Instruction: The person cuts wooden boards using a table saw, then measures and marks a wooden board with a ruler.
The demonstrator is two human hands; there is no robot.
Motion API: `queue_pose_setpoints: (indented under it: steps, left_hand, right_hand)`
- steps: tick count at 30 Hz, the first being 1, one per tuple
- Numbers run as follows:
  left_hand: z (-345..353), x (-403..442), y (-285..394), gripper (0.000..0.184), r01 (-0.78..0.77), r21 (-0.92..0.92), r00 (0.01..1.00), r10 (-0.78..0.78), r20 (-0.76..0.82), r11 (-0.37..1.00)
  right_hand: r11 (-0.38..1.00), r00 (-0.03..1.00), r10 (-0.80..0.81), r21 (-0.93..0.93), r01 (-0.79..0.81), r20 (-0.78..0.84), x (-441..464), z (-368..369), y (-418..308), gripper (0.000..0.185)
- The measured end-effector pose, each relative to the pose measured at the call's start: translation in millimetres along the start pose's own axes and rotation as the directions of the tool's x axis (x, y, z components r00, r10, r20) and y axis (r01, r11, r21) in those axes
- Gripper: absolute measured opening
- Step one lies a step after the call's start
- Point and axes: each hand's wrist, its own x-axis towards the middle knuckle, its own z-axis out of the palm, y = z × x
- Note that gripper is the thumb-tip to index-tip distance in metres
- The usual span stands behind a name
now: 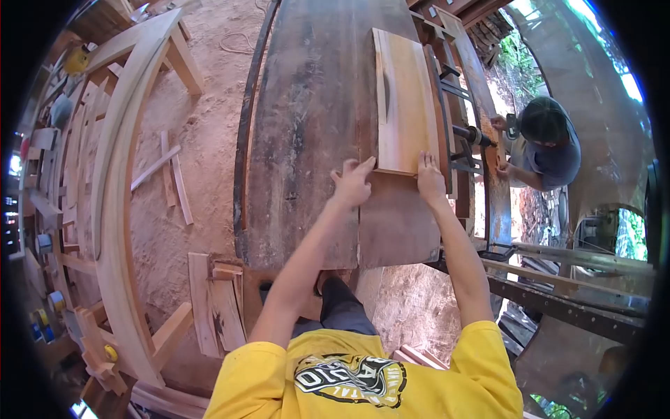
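A pale wooden board [408,105] lies lengthwise on the right part of a dark, worn table [303,133]. My left hand [352,184] is at the board's near left corner, its thumb side touching the corner and the other fingers spread apart over the tabletop. At the near right end, my right hand [431,180] has its fingertips over the board's top and its palm behind the end edge. The underside of that grip is hidden. A dark rail [438,115] runs along the board's right side.
On the right, another person [548,143] has both hands at a long plank [497,181]. Metal clamps or brackets [464,140] stand between us. A long timber frame [125,160] is on the left. Offcuts [220,300] stand near the table's front left corner; loose sticks [171,178] lie on the dusty floor.
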Motion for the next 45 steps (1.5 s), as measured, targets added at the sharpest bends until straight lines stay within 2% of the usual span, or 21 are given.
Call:
queue_pose_setpoints:
  steps: [2, 3, 4, 5, 6, 7, 8, 9, 10, 11, 14, 17, 24, 26, 27, 30, 32, 39, 42, 44, 45]
  left_hand:
    - [-63, 1, -3, 0.073, 0.044, 0.071, 0.996, -0.038, -0.084, 0.996]
    - [-78, 12, -34, 0.071, 0.085, 0.084, 0.953, -0.056, -0.299, 0.993]
    - [-123, 10, -42, 0.067, 0.188, 0.085, 0.917, -0.144, -0.371, 0.979]
    - [-122, 30, -123, 0.061, -0.069, 0.096, 0.761, 0.115, -0.639, 0.993]
    - [-174, 7, -107, 0.058, 0.127, 0.164, 0.826, -0.013, -0.564, 0.978]
    - [-177, 8, -150, 0.060, 0.267, 0.178, 0.731, -0.078, -0.678, 0.947]
    - [-185, 6, -185, 0.070, 0.429, 0.172, 0.751, -0.244, -0.614, 0.887]
    - [-181, 6, -205, 0.070, 0.424, 0.176, 0.754, -0.238, -0.612, 0.888]
    - [-173, -1, -222, 0.071, 0.416, -0.127, 0.790, -0.427, -0.440, 0.900]
    - [-168, -8, -228, 0.073, 0.429, -0.416, 0.812, -0.544, -0.211, 0.802]
    - [-162, -23, -222, 0.076, 0.336, -0.536, 0.832, -0.511, -0.216, 0.774]
    - [-165, -22, -223, 0.076, 0.372, -0.519, 0.835, -0.522, -0.176, 0.770]
    - [-164, -26, -215, 0.079, 0.344, -0.545, 0.838, -0.511, -0.189, 0.765]
    - [-164, -24, -221, 0.081, 0.361, -0.527, 0.834, -0.519, -0.185, 0.769]
    - [-164, -24, -224, 0.083, 0.374, -0.510, 0.834, -0.522, -0.181, 0.775]
    - [-162, -23, -227, 0.084, 0.349, -0.522, 0.845, -0.502, -0.184, 0.779]
    - [-163, -26, -226, 0.085, 0.371, -0.491, 0.839, -0.511, -0.187, 0.788]
    - [-165, -26, -219, 0.083, 0.381, -0.461, 0.835, -0.512, -0.201, 0.801]
    - [-168, -30, -205, 0.082, 0.392, -0.486, 0.834, -0.525, -0.172, 0.781]
    - [-168, -27, -213, 0.082, 0.370, -0.302, 0.850, -0.451, -0.272, 0.879]
    - [-167, -26, -214, 0.084, 0.422, -0.220, 0.831, -0.473, -0.294, 0.879]
  right_hand:
    - [1.000, 1.000, -0.014, -0.015, 0.013, -0.025, 2, 2, 0, 0.061]
    - [1.000, 1.000, -0.015, -0.013, 0.014, -0.028, 10, 0, -1, 0.061]
    - [1.000, 1.000, -0.004, 0.000, 0.004, -0.015, 14, -3, -2, 0.058]
    - [1.000, 1.000, 0.011, 0.012, -0.011, 0.003, 15, -6, -2, 0.056]
    - [1.000, 1.000, 0.024, 0.010, -0.024, 0.011, 16, -6, -1, 0.056]
    - [0.999, 0.999, 0.030, 0.028, -0.030, -0.019, 19, -7, -2, 0.054]
    - [0.998, 0.998, 0.032, 0.047, -0.029, -0.053, 22, -8, -2, 0.053]
    - [0.998, 0.998, 0.038, 0.049, -0.036, -0.055, 26, -8, -1, 0.053]
    - [0.999, 0.998, 0.026, 0.039, -0.024, -0.058, 29, -7, -1, 0.052]
    - [1.000, 0.998, 0.010, 0.028, -0.009, -0.061, 34, -6, 0, 0.051]
    - [0.999, 0.998, 0.034, -0.038, -0.036, -0.050, 48, -4, -2, 0.049]
    - [0.999, 0.998, 0.036, 0.031, -0.035, -0.047, 55, -2, 4, 0.048]
    - [0.999, 0.995, 0.002, 0.034, 0.002, -0.100, 71, 2, 8, 0.048]
    - [0.999, 0.995, 0.035, 0.024, -0.033, -0.090, 81, 7, 11, 0.073]
    - [0.999, 0.996, 0.037, 0.029, -0.035, -0.086, 82, 10, 12, 0.073]
    - [0.997, 0.995, 0.042, 0.067, -0.036, -0.094, 92, 4, 13, 0.072]
    - [0.994, 0.998, 0.043, 0.098, -0.038, -0.053, 94, -2, 13, 0.058]
    - [0.993, 0.998, 0.049, 0.106, -0.046, -0.031, 110, -13, 13, 0.064]
    - [0.994, 0.998, 0.035, 0.102, -0.030, -0.053, 130, -15, 17, 0.055]
    - [0.998, 0.993, 0.028, 0.053, -0.022, -0.118, 176, -10, 24, 0.047]
    - [0.999, 0.987, 0.017, 0.052, -0.008, -0.161, 207, -6, 30, 0.047]
